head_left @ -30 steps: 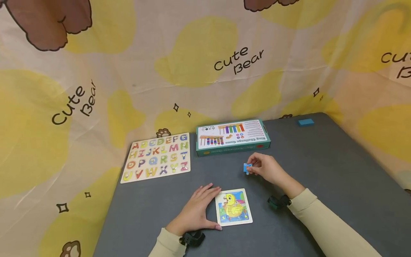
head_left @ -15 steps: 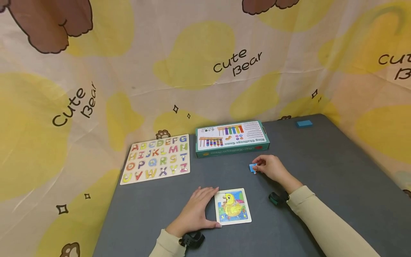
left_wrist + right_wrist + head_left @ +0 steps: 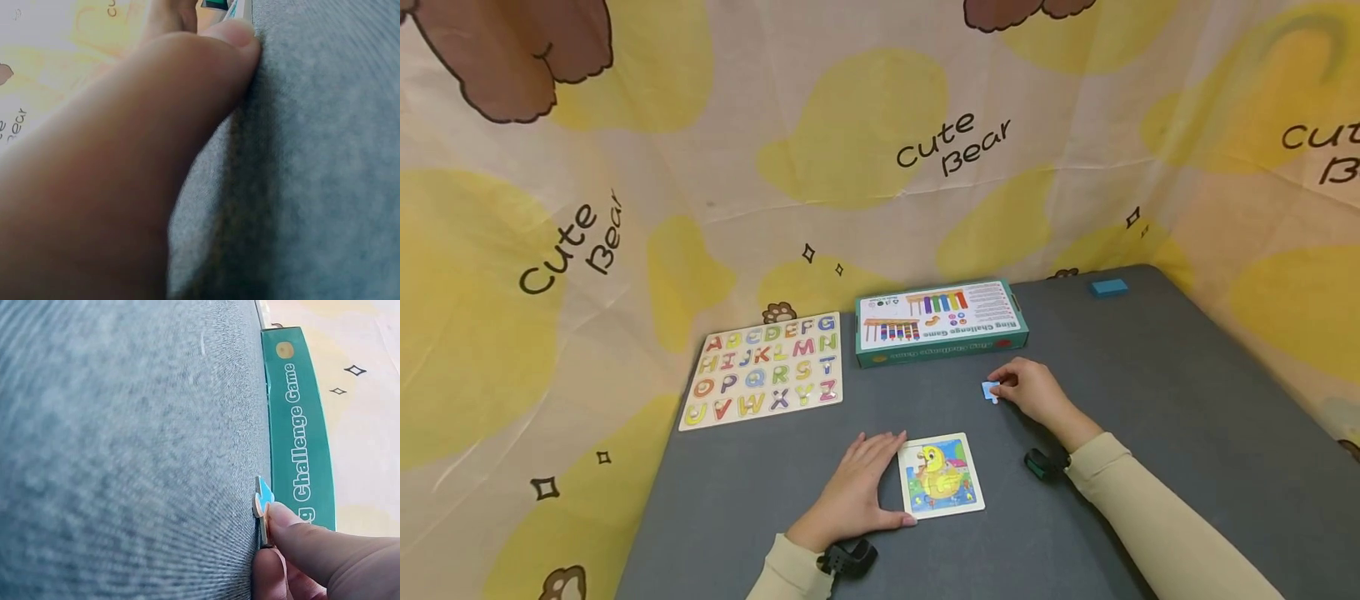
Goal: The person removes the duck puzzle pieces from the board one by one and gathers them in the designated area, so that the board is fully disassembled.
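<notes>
A small duck puzzle board (image 3: 977, 500) lies on the grey table, showing a yellow duck and a bare pale patch at the picture's upper left. My left hand (image 3: 857, 492) holds it by its left side, thumb at the lower left corner and fingertips at the upper left one. In the left wrist view the thumb (image 3: 212, 62) reaches the board's edge. Farther right, my right hand (image 3: 1033, 393) pinches a light blue jigsaw piece (image 3: 989, 390) between thumb and forefinger, close over the table. The right wrist view shows the piece edge-on.
A wooden alphabet board (image 3: 837, 358) lies at the back left. Beside it stands a green and white Ring Challenge Game box (image 3: 940, 355). At the far right corner is a blue block (image 3: 1109, 288). A printed cloth (image 3: 850, 125) hangs behind the table (image 3: 1150, 375).
My right hand has moved slightly right with the jigsaw piece, whose face has turned. The duck board has shifted slightly away from me under my left hand.
</notes>
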Demonstrator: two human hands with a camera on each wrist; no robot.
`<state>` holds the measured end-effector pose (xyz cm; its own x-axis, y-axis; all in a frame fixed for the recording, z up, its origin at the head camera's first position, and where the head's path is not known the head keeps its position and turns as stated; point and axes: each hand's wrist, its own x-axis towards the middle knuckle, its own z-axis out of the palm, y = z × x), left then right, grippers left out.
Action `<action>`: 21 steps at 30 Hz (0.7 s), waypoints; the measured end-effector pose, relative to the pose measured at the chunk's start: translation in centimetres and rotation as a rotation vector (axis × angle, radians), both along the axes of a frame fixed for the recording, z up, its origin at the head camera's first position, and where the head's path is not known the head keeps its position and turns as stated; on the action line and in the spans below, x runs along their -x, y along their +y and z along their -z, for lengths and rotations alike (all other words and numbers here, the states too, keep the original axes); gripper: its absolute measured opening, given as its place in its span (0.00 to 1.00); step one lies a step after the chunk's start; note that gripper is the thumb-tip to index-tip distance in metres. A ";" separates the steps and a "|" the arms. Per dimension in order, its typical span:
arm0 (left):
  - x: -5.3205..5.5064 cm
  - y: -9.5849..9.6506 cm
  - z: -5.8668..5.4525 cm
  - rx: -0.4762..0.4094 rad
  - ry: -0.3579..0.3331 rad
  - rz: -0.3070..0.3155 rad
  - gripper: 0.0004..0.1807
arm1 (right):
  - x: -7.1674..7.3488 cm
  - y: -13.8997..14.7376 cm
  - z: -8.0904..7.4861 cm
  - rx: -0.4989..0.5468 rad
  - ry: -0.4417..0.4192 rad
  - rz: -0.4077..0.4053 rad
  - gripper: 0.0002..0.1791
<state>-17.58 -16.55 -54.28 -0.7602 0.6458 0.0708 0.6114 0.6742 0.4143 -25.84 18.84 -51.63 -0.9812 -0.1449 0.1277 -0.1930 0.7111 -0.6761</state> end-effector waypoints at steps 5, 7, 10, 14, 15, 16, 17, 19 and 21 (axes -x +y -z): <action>-0.1 0.0 -0.2 0.000 -0.009 -0.003 0.66 | 0.0 -0.3 -0.1 -0.015 0.000 0.007 0.04; -0.1 -0.1 -0.3 -0.002 -0.011 -0.003 0.66 | -0.1 -0.4 -0.2 -0.019 0.010 0.015 0.04; 0.0 0.0 -0.1 0.001 -0.009 -0.001 0.65 | -0.2 -0.7 -0.5 -0.003 0.078 0.088 0.03; 0.0 0.1 0.0 0.002 -0.004 0.002 0.65 | -0.8 -1.6 -1.6 0.047 0.168 0.182 0.02; 0.0 0.1 0.1 0.003 -0.003 0.002 0.65 | -1.1 -2.0 -2.0 0.059 0.178 0.177 0.02; 0.1 0.1 0.1 0.001 -0.003 0.001 0.65 | -1.3 -2.5 -2.5 0.067 0.182 0.161 0.02; 0.1 0.1 0.1 0.001 -0.001 0.000 0.66 | -1.7 -3.1 -2.9 0.069 0.186 0.134 0.02; 0.1 0.1 0.1 0.001 -0.001 -0.002 0.67 | -2.3 -4.5 -3.6 0.073 0.186 0.058 0.02; 0.1 0.0 0.1 -0.003 -0.006 -0.004 0.69 | -3.0 -5.9 -3.9 0.077 0.188 -0.054 0.02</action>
